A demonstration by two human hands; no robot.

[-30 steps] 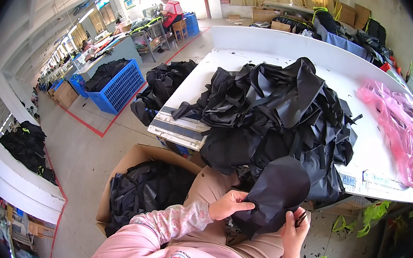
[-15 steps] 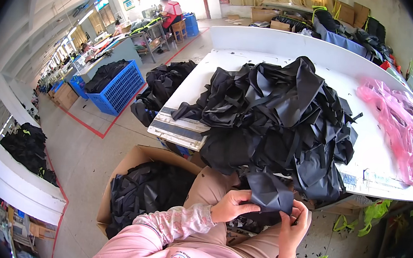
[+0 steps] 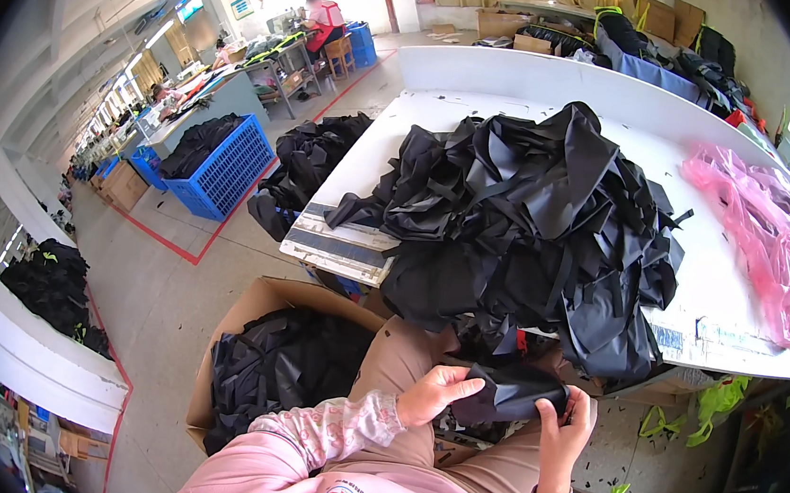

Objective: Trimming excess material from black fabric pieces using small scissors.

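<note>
Over my lap, a piece of black fabric (image 3: 512, 396) is stretched between my two hands. My left hand (image 3: 438, 395) is closed on its left end, thumb on top. The right end is pinched between thumb and fingers of my right hand (image 3: 565, 432). Just beyond them a large heap of black fabric pieces (image 3: 551, 205) covers the middle of the white table (image 3: 706, 276), with some pieces drooping over its near edge. Beside my left leg stands a cardboard box (image 3: 266, 299) filled with more black pieces.
A crumpled pink plastic bag (image 3: 762, 239) lies on the table's right side. Left of the table are black pieces (image 3: 323, 149) in a crate and a blue crate (image 3: 231, 174) on the floor. Bright green straps (image 3: 717, 406) hang under the table's right side. Another person (image 3: 325, 19) sits far back.
The fabric piece has been lowered and pulled out wider and flatter between my hands. My left hand has shifted slightly left and down; my right hand has moved slightly right.
</note>
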